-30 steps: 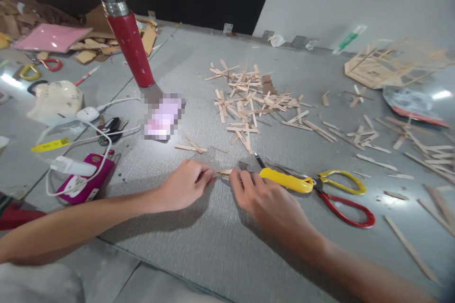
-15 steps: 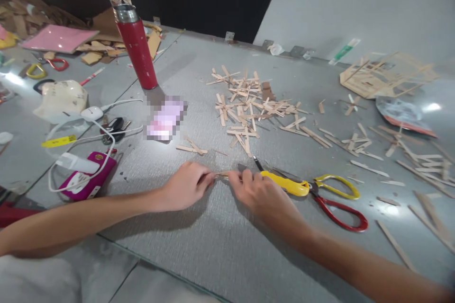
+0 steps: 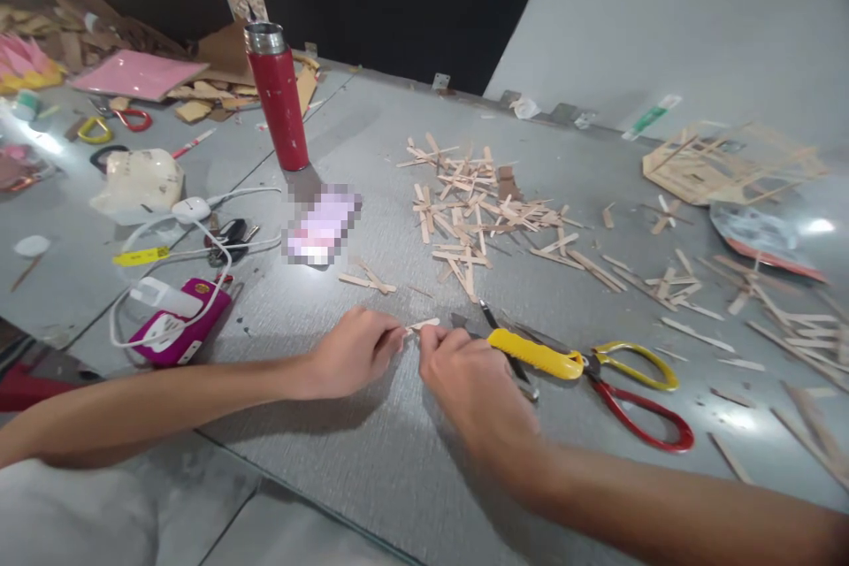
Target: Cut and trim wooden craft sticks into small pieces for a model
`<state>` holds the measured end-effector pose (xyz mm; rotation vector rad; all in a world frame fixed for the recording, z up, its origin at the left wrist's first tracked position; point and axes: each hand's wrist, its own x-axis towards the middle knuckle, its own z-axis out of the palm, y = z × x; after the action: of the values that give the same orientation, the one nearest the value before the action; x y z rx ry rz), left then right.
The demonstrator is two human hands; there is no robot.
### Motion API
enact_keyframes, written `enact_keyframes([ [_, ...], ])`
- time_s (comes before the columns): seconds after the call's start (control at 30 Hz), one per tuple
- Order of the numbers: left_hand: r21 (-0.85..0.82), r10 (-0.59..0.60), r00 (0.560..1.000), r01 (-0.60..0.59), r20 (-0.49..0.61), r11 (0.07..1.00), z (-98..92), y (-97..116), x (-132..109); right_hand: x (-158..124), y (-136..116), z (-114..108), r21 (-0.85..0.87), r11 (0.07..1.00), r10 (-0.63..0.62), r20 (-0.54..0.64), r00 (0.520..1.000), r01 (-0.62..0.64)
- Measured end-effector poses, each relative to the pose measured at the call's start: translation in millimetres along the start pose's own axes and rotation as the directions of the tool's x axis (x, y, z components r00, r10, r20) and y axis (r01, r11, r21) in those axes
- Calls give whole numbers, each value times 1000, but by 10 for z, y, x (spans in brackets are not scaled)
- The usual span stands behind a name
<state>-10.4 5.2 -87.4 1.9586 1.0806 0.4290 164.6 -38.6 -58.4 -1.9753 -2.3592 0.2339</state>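
- The grey table point(image 3: 371, 469) carries everything; the whole view has tilted a little since half a second ago.
- Loose stick pile point(image 3: 468, 195) lies beyond the hands, its pieces crossing at many angles.
- The wooden frame point(image 3: 690, 172) sits at the far right, well apart from the hands.
- The red bottle point(image 3: 282, 102) stands upright at the far left, lidless.
- Scissors point(image 3: 592, 365) rest to the right of the right hand, red and yellow handles pointing right.
- The right hand point(image 3: 470, 380) is curled low over the table; whether its fingertips grip the stick I cannot tell. They cover part of the space below it.
- The left hand point(image 3: 355, 354) has thumb and finger pinched on the stick's left end, which they hide.
- The yellow cutter point(image 3: 537, 355) lies just beside the right hand, slanting across the scissors.
- The dark slim tool point(image 3: 487, 316) passes under the cutter; its lower end, covered by the right hand half a second ago, now shows.
- The pale stick point(image 3: 424, 325) is between the two hands, its long axis running left to right, the rounded tip pointing right and slightly away. Earlier it looked like a thin line joining both hands; now its flat face shows and that tip sits clear above the right fingertips.
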Motion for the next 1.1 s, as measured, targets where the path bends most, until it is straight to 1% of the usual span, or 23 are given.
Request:
enact_keyframes([
  [0.1,5,3,1000,-2,-10,1000,-7,-3,10,127,281,23,-17,989,-145,14,989,145],
  [0.17,29,15,1000,-15,-26,999,5,11,11,150,390,50,8,985,-172,2,985,172],
  [0.2,39,20,999,-18,-36,999,15,20,8,136,401,66,37,988,-153,-11,988,153],
  [0.27,54,22,999,-20,-44,998,38,39,-4,66,339,102,119,991,-54,-50,997,60],
  [0.33,75,23,998,-20,-51,997,57,53,-25,-33,200,132,210,976,68,-80,994,-50],
  [0.4,103,22,999,-17,-50,995,68,60,-47,-111,47,143,270,955,158,-102,982,-126],
  [0.47,112,20,999,-15,-41,994,70,59,-61,-131,-62,126,265,954,175,-122,977,-138],
  [0.5,107,20,999,-16,-41,994,68,55,-63,-113,-89,107,213,968,158,-122,980,-130],
  [0.57,86,11,997,-4,-73,996,63,43,-57,-30,-80,49,37,997,69,-61,996,-67],
  [0.63,67,-15,994,23,-112,997,62,30,-47,88,1,-30,-98,994,-32,98,995,41],
  [0.67,64,-29,992,37,-119,997,63,25,-45,146,61,-76,-117,989,-69,175,982,90],
  [0.7,67,-39,992,47,-116,997,65,22,-46,200,127,-124,-85,988,-108,234,966,131],
  [0.73,75,-44,994,51,-101,996,67,22,-50,246,197,-175,2,989,-144,286,947,150],
  [0.77,88,-47,995,55,-90,995,69,23,-57,284,266,-224,137,983,-165,344,924,124],
  [0.8,99,-49,995,58,-84,993,69,25,-66,314,332,-269,308,950,-178,424,888,43],
  [0.83,106,-52,995,61,-80,993,67,27,-74,336,392,-306,482,871,-198,520,831,-95],
  [0.87,108,-58,995,67,-81,992,64,29,-80,350,442,-330,615,740,-233,616,753,-273],
  [0.9,109,-65,994,74,-84,991,60,29,-83,356,479,-339,674,589,-275,687,673,-447],
  [0.93,110,-68,994,77,-89,991,56,27,-81,351,499,-330,680,457,-306,725,617,-573],
  [0.97,115,-63,994,74,-92,991,54,22,-76,335,499,-304,681,344,-325,732,599,-646],
  [1.0,125,-57,994,68,-95,990,54,16,-68,308,476,-260,694,247,-328,716,616,-676],
  [1.07,150,-44,994,59,-101,987,61,2,-52,217,367,-136,741,77,-278,659,699,-667],
  [1.1,160,-35,994,51,-101,986,69,-6,-47,159,289,-64,763,11,-237,630,740,-646],
])
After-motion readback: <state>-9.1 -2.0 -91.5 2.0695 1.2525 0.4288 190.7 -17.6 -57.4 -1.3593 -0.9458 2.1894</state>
